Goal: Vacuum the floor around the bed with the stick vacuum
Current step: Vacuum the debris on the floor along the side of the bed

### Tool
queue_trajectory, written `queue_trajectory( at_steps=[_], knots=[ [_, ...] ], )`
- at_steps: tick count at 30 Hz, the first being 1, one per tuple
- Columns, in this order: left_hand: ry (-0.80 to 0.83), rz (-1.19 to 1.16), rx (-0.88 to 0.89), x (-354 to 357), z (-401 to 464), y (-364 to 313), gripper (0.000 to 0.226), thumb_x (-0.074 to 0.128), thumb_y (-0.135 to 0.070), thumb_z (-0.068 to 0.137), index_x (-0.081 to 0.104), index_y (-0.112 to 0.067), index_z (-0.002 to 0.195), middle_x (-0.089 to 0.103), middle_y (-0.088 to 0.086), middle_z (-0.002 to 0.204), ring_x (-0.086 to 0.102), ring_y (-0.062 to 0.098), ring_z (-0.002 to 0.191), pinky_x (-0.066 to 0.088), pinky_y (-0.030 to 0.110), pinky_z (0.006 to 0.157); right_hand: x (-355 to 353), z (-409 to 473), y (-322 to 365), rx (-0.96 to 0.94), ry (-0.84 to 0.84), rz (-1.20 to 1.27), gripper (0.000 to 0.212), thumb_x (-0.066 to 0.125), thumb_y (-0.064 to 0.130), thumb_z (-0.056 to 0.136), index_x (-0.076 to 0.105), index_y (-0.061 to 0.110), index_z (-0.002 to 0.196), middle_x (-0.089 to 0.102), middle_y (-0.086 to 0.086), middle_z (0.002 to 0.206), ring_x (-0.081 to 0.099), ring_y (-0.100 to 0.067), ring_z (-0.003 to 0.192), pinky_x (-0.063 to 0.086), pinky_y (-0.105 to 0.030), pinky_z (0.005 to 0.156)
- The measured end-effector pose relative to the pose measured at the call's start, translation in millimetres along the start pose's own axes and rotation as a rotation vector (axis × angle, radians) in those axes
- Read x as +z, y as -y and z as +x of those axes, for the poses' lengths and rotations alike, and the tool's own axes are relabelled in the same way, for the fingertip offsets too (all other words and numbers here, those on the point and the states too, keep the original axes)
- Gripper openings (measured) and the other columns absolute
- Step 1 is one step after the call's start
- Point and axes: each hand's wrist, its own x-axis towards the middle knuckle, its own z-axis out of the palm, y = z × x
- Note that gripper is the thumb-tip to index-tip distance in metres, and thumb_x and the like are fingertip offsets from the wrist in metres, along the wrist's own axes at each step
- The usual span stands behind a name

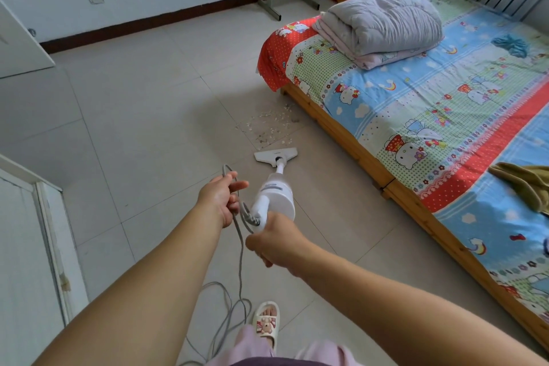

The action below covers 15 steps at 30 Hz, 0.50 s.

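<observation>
Stick vacuum (274, 196), white, slants forward and down from the person's grip toward the floor (142, 116) in the head view. Right hand (271, 242) is closed around the handle at the vacuum's near, upper end; fingers curl under, knuckles up. The rounded white body sits just beyond that hand, then a short white tube, then the floor head (275, 154), a flat triangular nozzle resting on the pale tiles well ahead of the hand.

Left hand (221, 197) is just left of the vacuum body, not touching it. It holds the grey power cord (237, 249) loosely: fingers partly curled around a loop of cable, index finger extended toward the vacuum. From this hand the cord runs to the handle's rear end and also drops to the floor, where it lies in slack coils near the person's slipper (267, 322).

Scattered debris (269, 123), small pale flakes and dark bits, lies on the tiles just ahead of the floor head, between it and the bed's near corner.

Bed (430, 116) stands to the right: wooden frame, bright cartoon-print sheet. A folded grey quilt (383, 24) rests on the far end. An olive garment (527, 184) lies at the right edge of the mattress.

Floor head is close to the bed frame's side but apart from it.
</observation>
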Motion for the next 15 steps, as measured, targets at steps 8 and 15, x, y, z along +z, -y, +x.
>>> queue_trajectory(
  at_steps=[8, 15],
  knots=[
    [-0.055, -0.043, 0.032, -37.0, 11.7, -20.3, 0.019, 0.037, -0.025, 0.100, 0.055, -0.017, 0.105, 0.061, 0.002, 0.071, 0.026, 0.004, 0.026, 0.020, 0.010, 0.031, 14.3, -13.4, 26.5, -0.042, 0.090, -0.017, 0.007, 0.058, 0.013, 0.071, 0.057, 0.007, 0.071, 0.056, -0.013, 0.063, 0.052, -0.024, 0.058, 0.043, -0.037, 0.059],
    [-0.078, -0.110, 0.030, -46.4, 14.5, -25.8, 0.018, 0.036, -0.023, 0.101, 0.053, -0.016, 0.104, 0.056, 0.004, 0.070, 0.024, 0.003, 0.024, 0.019, 0.007, 0.030, 14.1, 14.9, 53.4, -0.062, 0.044, 0.069, 0.014, 0.058, 0.006, 0.081, 0.052, 0.010, 0.069, 0.051, -0.006, 0.058, 0.048, -0.013, 0.046, 0.041, -0.025, 0.049]
  ],
)
